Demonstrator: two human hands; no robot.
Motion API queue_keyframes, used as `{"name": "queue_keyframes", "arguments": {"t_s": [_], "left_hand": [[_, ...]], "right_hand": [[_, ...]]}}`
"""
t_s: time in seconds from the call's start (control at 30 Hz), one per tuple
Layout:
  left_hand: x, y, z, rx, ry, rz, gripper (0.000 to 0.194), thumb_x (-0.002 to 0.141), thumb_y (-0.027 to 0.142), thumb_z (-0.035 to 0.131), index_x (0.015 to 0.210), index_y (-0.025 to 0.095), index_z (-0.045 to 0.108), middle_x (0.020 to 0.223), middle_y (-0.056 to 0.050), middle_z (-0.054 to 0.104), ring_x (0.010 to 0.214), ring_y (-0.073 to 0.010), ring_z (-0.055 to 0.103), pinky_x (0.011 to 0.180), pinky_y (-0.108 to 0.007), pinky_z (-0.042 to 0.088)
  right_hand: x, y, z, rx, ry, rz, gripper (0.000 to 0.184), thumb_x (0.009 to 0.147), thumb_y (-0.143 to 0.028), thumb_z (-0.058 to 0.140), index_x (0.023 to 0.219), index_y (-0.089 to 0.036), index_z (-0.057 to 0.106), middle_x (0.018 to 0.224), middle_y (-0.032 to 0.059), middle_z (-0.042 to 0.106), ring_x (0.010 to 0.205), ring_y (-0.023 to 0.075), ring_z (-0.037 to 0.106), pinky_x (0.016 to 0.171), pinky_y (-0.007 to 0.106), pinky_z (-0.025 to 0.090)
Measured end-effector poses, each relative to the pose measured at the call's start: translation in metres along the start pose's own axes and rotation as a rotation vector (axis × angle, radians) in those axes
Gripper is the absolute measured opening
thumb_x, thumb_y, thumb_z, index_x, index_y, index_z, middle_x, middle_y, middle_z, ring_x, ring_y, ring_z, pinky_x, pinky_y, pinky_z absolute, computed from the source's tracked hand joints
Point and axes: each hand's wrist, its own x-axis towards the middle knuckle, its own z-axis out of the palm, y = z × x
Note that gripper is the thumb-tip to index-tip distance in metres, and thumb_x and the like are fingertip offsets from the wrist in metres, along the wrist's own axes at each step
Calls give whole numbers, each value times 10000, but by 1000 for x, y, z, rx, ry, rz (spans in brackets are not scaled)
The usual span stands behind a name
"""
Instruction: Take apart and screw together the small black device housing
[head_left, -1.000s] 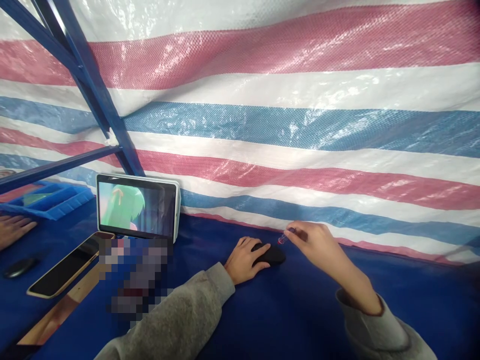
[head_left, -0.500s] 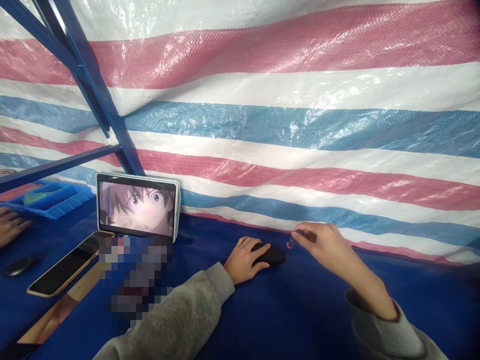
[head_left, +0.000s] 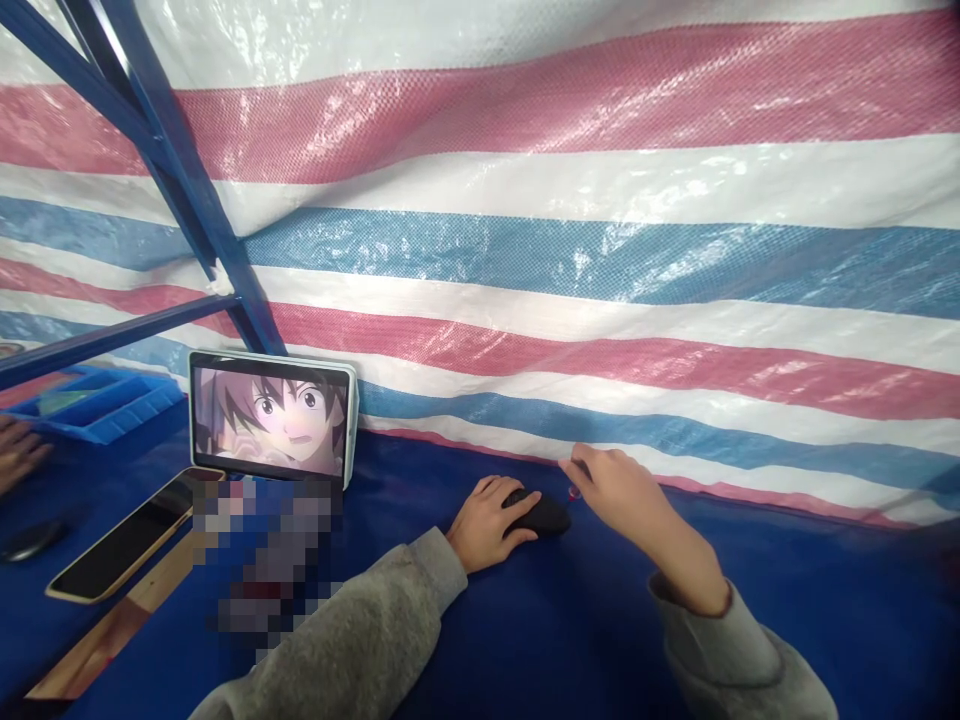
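Observation:
A black computer mouse (head_left: 546, 513) lies on the blue table surface. My left hand (head_left: 491, 525) rests over its left end, with the fingers curled round it. To the right of the mouse, my right hand (head_left: 604, 485) is closed in a pinch. A small clear thing with a red end (head_left: 574, 493) pokes out below these fingers, apart from the mouse; its upper part is hidden, and I cannot make out what kind of thing it is.
A tablet (head_left: 270, 415) showing a cartoon leans at the back left. Before it lie a phone (head_left: 135, 535) and a blurred-out patch. Farther left are a blue tray (head_left: 112, 400), a dark mouse-like object (head_left: 30, 540) and another person's hand (head_left: 19, 452). Striped sheeting (head_left: 600, 250) hangs behind.
My right hand moved slightly right, then back left, still pinching the small clear thing, which now shows less. My left hand stays on the mouse. The tablet's picture changed.

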Motion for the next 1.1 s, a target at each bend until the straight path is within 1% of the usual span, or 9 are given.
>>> {"name": "queue_keyframes", "arguments": {"t_s": [0.17, 0.3, 0.4, 0.5, 0.63, 0.73, 0.83, 0.97, 1.1], "left_hand": [[0, -1, 0, 3, 1, 5, 493, 925, 489, 514, 1351, 241, 492, 1240, -105, 548, 1171, -252, 515, 1053, -463, 376], [0, -1, 1, 0, 5, -3, 492, 928, 493, 506, 1354, 248, 490, 1228, -102, 554, 1162, -252, 521, 1042, -463, 390], [0, -1, 0, -9, 6, -5, 484, 931, 495, 498, 1344, 243, 502, 1213, -105, 557, 1145, -251, 527, 1017, -447, 414], [1, 0, 0, -5, 4, -1, 487, 933, 497, 494, 1343, 236, 503, 1218, -110, 552, 1148, -256, 522, 1003, -442, 424], [0, 0, -1, 2, 10, 3, 488, 938, 505, 478, 1346, 238, 498, 1228, -113, 547, 1155, -261, 521, 995, -450, 430], [0, 0, 0, 1, 8, 4, 488, 936, 502, 485, 1348, 241, 496, 1234, -111, 544, 1162, -259, 519, 992, -442, 434], [0, -1, 0, -1, 4, 3, 493, 932, 499, 495, 1348, 235, 499, 1238, -114, 542, 1163, -260, 518, 992, -433, 434], [-1, -1, 1, 2, 6, 7, 497, 931, 503, 494, 1356, 245, 491, 1248, -112, 538, 1176, -264, 510, 994, -438, 432], [-1, -2, 1, -2, -4, 7, 497, 932, 501, 495, 1359, 247, 486, 1256, -110, 533, 1189, -262, 503, 996, -432, 429]], "right_hand": [[1, 1, 3, 26, -28, -47, 288, 957, -302, 359, 859, -201, 609, 763, 69, 692, 756, 221, 655, 595, 280, 331], [-4, 9, 5, 73, -6, -90, 289, 944, -280, 372, 1091, -189, 603, 822, 74, 708, 819, 238, 658, 672, 298, 386], [-7, 11, 5, 110, 13, -119, 330, 912, -214, 388, 1173, -187, 589, 901, 78, 698, 845, 228, 649, 724, 305, 408], [-9, 8, 4, 148, 17, -165, 360, 859, -133, 406, 1147, -192, 614, 961, 76, 671, 854, 204, 638, 756, 293, 415], [-7, 2, 7, 198, 27, -191, 340, 921, -195, 351, 1110, -189, 634, 970, 79, 662, 886, 210, 630, 783, 302, 423], [-5, 1, 10, 213, 25, -183, 370, 939, -197, 309, 1142, -193, 618, 954, 73, 662, 809, 196, 628, 755, 302, 429], [-5, 2, 10, 184, 41, -164, 388, 892, -130, 343, 1168, -209, 605, 938, 66, 659, 766, 183, 616, 739, 291, 420], [-6, 4, 10, 161, 42, -169, 427, 827, -76, 390, 1169, -223, 599, 959, 59, 654, 795, 178, 619, 747, 276, 408], [-5, 3, 11, 137, 46, -146, 379, 875, -120, 357, 1151, -207, 601, 950, 67, 662, 813, 195, 624, 744, 289, 408]]}}
